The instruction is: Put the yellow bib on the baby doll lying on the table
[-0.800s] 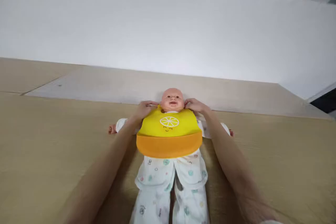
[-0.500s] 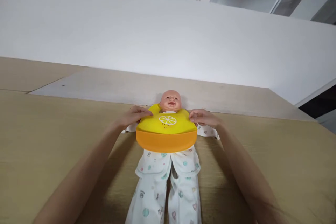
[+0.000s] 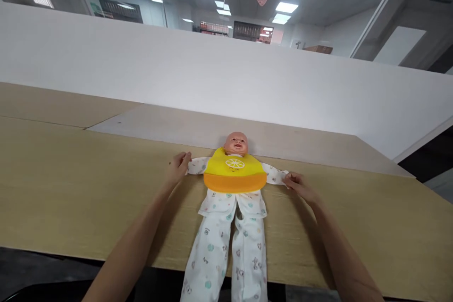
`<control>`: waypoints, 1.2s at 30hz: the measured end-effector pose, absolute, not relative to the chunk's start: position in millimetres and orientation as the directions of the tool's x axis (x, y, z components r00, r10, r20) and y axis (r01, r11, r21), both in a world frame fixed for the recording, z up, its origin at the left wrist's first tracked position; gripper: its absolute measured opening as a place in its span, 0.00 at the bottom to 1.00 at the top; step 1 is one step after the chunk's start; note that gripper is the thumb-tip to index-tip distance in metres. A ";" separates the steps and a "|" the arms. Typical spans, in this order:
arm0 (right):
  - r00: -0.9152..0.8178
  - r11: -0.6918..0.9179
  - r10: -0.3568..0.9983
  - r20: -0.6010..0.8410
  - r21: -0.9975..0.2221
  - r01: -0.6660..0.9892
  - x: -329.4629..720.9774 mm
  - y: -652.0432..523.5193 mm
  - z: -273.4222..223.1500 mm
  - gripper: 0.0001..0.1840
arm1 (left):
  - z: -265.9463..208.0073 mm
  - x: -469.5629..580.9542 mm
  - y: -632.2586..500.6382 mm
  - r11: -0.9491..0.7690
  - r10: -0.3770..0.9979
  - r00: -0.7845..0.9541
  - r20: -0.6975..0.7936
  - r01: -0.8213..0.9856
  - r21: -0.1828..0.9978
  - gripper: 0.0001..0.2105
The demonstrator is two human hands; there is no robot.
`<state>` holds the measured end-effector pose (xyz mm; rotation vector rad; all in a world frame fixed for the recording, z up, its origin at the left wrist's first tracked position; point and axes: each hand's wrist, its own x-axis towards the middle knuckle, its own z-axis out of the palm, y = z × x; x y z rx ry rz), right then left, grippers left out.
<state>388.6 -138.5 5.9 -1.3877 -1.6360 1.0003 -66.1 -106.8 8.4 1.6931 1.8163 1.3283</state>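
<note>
wood counter (image 3: 71, 188), white partition behind. doll (image 3: 231, 198) lies face-up mid-counter, yellow bib (image 3: 234, 173) on chest. left hand (image 3: 180, 166) fingers closed on left sleeve cuff (image 3: 194, 166); right hand (image 3: 296, 184) fingers pinch right cuff (image 3: 281, 177). step judged: spreading sleeves flat.

Both hands are off the neck of the yellow-and-orange silicone bib (image 3: 234, 173) and spread outward. The left hand (image 3: 179, 166) now closes on the end of the baby doll's (image 3: 231, 207) left white printed sleeve, the right hand (image 3: 296, 183) on the right sleeve end. The doll's arms lie stretched out wide on the wooden counter (image 3: 71, 188).
</note>
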 end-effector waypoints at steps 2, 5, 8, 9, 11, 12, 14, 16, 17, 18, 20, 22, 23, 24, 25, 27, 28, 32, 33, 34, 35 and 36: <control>-0.017 0.158 0.985 0.170 -0.873 0.461 391.8 -134.3 -7.0 0.32 | -8.2 -72.9 -101.6 -0.102 0.864 -0.316 0.392 0.652 0.751 0.18; 0.204 0.189 0.914 0.352 -0.811 0.554 400.5 -126.3 -25.1 0.29 | -23.7 -80.5 -96.0 -0.092 0.821 -0.390 0.416 0.629 0.772 0.15; 0.445 0.128 0.744 0.499 -0.759 0.638 417.0 -121.7 -38.4 0.24 | -30.7 -84.6 -92.8 -0.079 0.740 -0.513 0.435 0.576 0.813 0.12; 0.482 0.103 0.705 0.520 -0.747 0.657 422.9 -121.0 -41.7 0.22 | -32.4 -85.5 -92.1 -0.084 0.714 -0.528 0.460 0.588 0.805 0.10; 0.466 0.087 0.697 0.544 -0.710 0.699 432.2 -120.1 -47.5 0.23 | -35.7 -86.9 -91.0 -0.107 0.686 -0.484 0.543 0.672 0.733 0.09; 0.418 0.103 0.718 0.556 -0.680 0.726 434.7 -119.7 -50.0 0.24 | -37.6 -87.3 -90.5 -0.124 0.687 -0.435 0.581 0.718 0.685 0.09; 0.286 0.168 0.756 0.589 -0.596 0.785 434.2 -118.3 -54.4 0.27 | -41.3 -87.5 -89.8 -0.168 0.710 -0.317 0.629 0.791 0.588 0.10; 0.143 0.243 0.772 0.619 -0.496 0.834 428.4 -116.6 -57.7 0.27 | -44.8 -86.5 -89.2 -0.212 0.741 -0.205 0.640 0.833 0.512 0.11; 0.077 0.280 0.779 0.623 -0.455 0.845 424.6 -115.8 -58.8 0.27 | -46.2 -85.7 -89.0 -0.229 0.758 -0.154 0.634 0.847 0.480 0.12; 0.019 0.315 0.786 0.618 -0.426 0.848 421.0 -115.4 -59.6 0.27 | -47.4 -84.8 -88.8 -0.240 0.775 -0.108 0.623 0.862 0.447 0.13; -0.047 0.356 0.803 0.595 -0.415 0.837 415.2 -115.9 -59.9 0.26 | -48.9 -82.8 -88.9 -0.230 0.808 -0.062 0.586 0.883 0.410 0.14; -0.046 0.353 0.821 0.569 -0.442 0.825 411.8 -117.9 -59.1 0.27 | -49.1 -81.0 -89.7 -0.199 0.829 -0.067 0.555 0.892 0.405 0.16; -0.029 0.337 0.831 0.555 -0.462 0.820 410.7 -119.1 -58.4 0.27 | -48.8 -80.2 -90.3 -0.188 0.832 -0.076 0.549 0.894 0.408 0.16; -0.013 0.320 0.842 0.539 -0.479 0.817 409.6 -120.3 -57.6 0.28 | -48.5 -79.5 -90.7 -0.194 0.831 -0.072 0.552 0.892 0.407 0.17; -0.001 0.304 0.852 0.524 -0.494 0.814 408.5 -121.3 -56.6 0.29 | -48.1 -78.9 -91.1 -0.210 0.827 -0.060 0.559 0.889 0.406 0.17; 0.003 0.296 0.866 0.500 -0.517 0.803 405.9 -122.2 -54.4 0.30 | -47.7 -78.1 -91.1 -0.209 0.809 -0.072 0.583 0.892 0.400 0.17; 0.000 0.299 0.870 0.494 -0.527 0.795 404.7 -122.2 -53.2 0.31 | -47.7 -77.7 -90.8 -0.208 0.798 -0.081 0.598 0.893 0.399 0.17; 0.025 0.284 0.898 0.439 -0.624 0.728 405.0 -119.6 -49.5 0.32 | -47.9 -75.4 -90.4 -0.265 0.788 -0.020 0.615 0.891 0.368 0.16; 0.042 0.265 0.910 0.412 -0.656 0.706 406.6 -118.7 -49.2 0.33 | -47.8 -74.5 -90.9 -0.285 0.796 0.015 0.605 0.891 0.353 0.16; 0.054 0.245 0.921 0.385 -0.683 0.688 408.5 -117.9 -49.2 0.33 | -47.6 -73.5 -91.7 -0.299 0.806 0.046 0.590 0.892 0.338 0.17; 0.059 0.230 0.931 0.361 -0.702 0.674 410.4 -117.4 -49.3 0.34 | -47.2 -72.6 -92.7 -0.306 0.814 0.070 0.576 0.896 0.323 0.17; 0.058 0.219 0.938 0.343 -0.712 0.667 412.2 -117.2 -49.5 0.35 | -46.9 -71.7 -93.7 -0.305 0.822 0.087 0.563 0.901 0.307 0.18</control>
